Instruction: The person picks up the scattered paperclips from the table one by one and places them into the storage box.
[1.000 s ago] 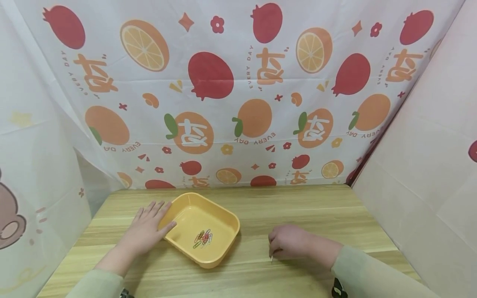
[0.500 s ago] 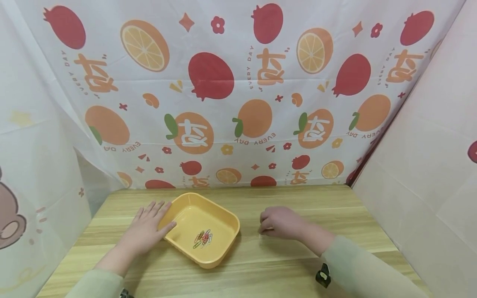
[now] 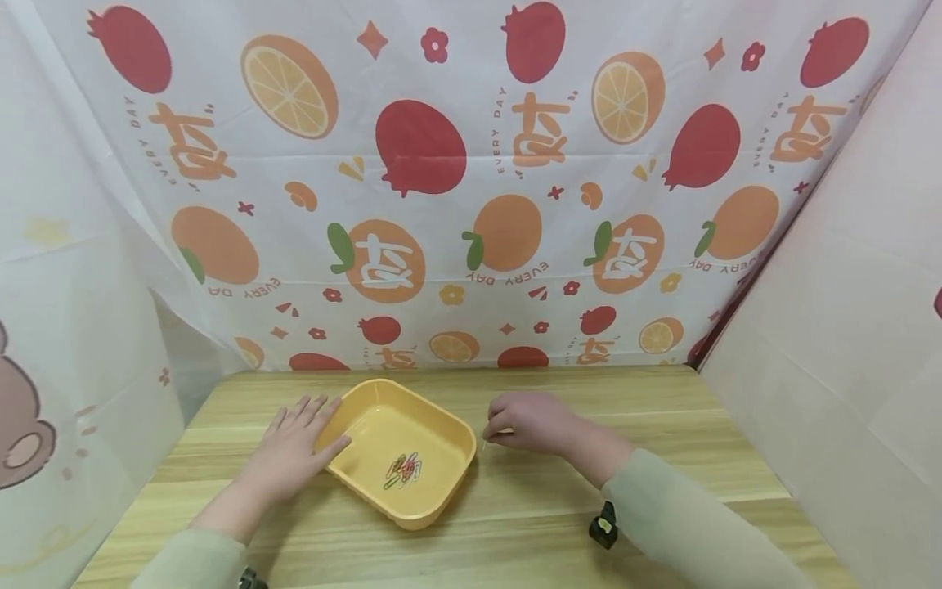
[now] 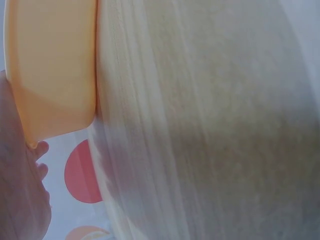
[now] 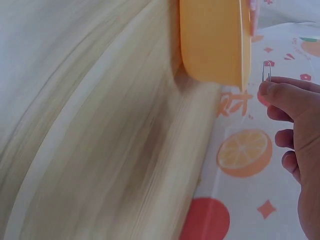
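A yellow plastic tray [image 3: 434, 409] with raised sides stands on the wooden table. On its floor lies a small heap of coloured paper clips [image 3: 404, 469]. My left hand [image 3: 290, 454] rests on the tray's left rim, its fingers spread and straight. In the left wrist view the tray's outer wall [image 4: 55, 70] shows beside that hand. Just beyond the tray's right edge, my right hand [image 3: 526, 421] pinches a paper clip [image 5: 267, 72] between thumb and forefinger. The clip looks pale or silvery and points upward in the right wrist view; the other fingers are curled.
A white curtain [image 3: 545, 270] printed with fruit hangs behind the table's back edge. Pale curtains also close off the left and right sides. The wooden tabletop [image 3: 648, 425] extends around the tray.
My right hand has moved left and away from me across the table, bringing the pinched paper clip close to the tray's right rim. My left hand and the tray have stayed put.
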Motion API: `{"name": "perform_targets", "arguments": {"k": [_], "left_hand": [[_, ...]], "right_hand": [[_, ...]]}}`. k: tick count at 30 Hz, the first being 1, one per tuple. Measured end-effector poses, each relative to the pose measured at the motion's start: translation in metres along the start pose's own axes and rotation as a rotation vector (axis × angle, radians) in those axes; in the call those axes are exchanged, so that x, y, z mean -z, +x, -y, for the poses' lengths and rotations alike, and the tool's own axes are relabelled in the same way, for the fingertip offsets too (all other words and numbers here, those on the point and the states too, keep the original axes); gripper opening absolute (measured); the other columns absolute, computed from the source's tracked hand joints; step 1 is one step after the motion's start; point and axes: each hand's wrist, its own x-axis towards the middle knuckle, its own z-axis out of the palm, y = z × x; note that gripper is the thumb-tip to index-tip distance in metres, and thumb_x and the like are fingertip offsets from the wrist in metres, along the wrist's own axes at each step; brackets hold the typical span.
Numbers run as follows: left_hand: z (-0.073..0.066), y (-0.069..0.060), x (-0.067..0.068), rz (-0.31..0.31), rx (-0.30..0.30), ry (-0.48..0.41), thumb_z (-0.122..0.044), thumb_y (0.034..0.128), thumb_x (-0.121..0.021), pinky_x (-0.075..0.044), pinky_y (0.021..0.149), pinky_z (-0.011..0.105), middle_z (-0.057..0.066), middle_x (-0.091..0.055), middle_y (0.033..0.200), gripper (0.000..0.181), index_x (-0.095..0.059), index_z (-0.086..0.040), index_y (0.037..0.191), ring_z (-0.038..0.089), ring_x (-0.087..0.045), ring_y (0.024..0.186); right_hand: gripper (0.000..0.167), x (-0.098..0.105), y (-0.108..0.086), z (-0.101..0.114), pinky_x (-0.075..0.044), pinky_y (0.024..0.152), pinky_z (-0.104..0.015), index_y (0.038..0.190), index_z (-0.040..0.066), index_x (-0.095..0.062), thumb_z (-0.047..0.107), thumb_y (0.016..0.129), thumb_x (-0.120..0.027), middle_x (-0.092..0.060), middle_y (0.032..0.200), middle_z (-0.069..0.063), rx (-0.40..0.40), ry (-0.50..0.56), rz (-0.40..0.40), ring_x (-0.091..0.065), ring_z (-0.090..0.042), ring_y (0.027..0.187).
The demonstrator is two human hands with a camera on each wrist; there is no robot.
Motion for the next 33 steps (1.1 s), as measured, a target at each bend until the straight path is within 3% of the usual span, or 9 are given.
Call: {"name": "perform_targets", "arguments": {"k": [10, 18, 25, 33], "left_hand": [[0.003, -0.001, -0.003, -0.007, -0.001, 0.000, -0.057, 0.0996, -0.047, 0.009, 0.118, 0.059, 0.025, -0.021, 0.160, 0.078, -0.025, -0.010, 0.158, 0.048, -0.011, 0.147], [0.000, -0.001, 0.000, -0.023, -0.008, -0.006, -0.056, 0.0998, -0.048, 0.004, 0.118, 0.061, 0.026, -0.023, 0.159, 0.077, -0.028, -0.008, 0.157, 0.049, -0.013, 0.146], [-0.002, 0.000, 0.001, -0.023, -0.003, -0.006, -0.055, 0.0993, -0.049, 0.000, 0.118, 0.063, 0.025, -0.024, 0.159, 0.077, -0.029, -0.008, 0.156, 0.048, -0.013, 0.147], [-0.002, -0.001, 0.003, -0.018, 0.005, -0.002, -0.055, 0.0991, -0.050, -0.002, 0.117, 0.065, 0.026, -0.025, 0.158, 0.077, -0.030, -0.007, 0.156, 0.049, -0.014, 0.146]], "right_hand": [[0.011, -0.018, 0.057, 0.022, -0.047, 0.069, -0.015, 0.100, 0.025, -0.080, 0.024, 0.090, -0.075, -0.065, 0.089, 0.012, 0.073, -0.037, 0.040, -0.056, -0.003, 0.080], [0.010, -0.041, 0.094, 0.041, -0.048, 0.070, -0.016, 0.098, 0.031, -0.080, 0.029, 0.093, -0.071, -0.064, 0.087, 0.017, 0.106, -0.116, 0.108, -0.058, -0.002, 0.083], [0.010, -0.053, 0.110, 0.049, -0.047, 0.070, -0.015, 0.099, 0.035, -0.079, 0.035, 0.092, -0.071, -0.062, 0.088, 0.019, 0.082, -0.133, 0.192, -0.057, 0.000, 0.085], [0.010, -0.057, 0.118, 0.054, -0.047, 0.074, -0.015, 0.098, 0.033, -0.078, 0.033, 0.094, -0.070, -0.061, 0.088, 0.017, 0.049, -0.120, 0.262, -0.058, -0.003, 0.085]]}}
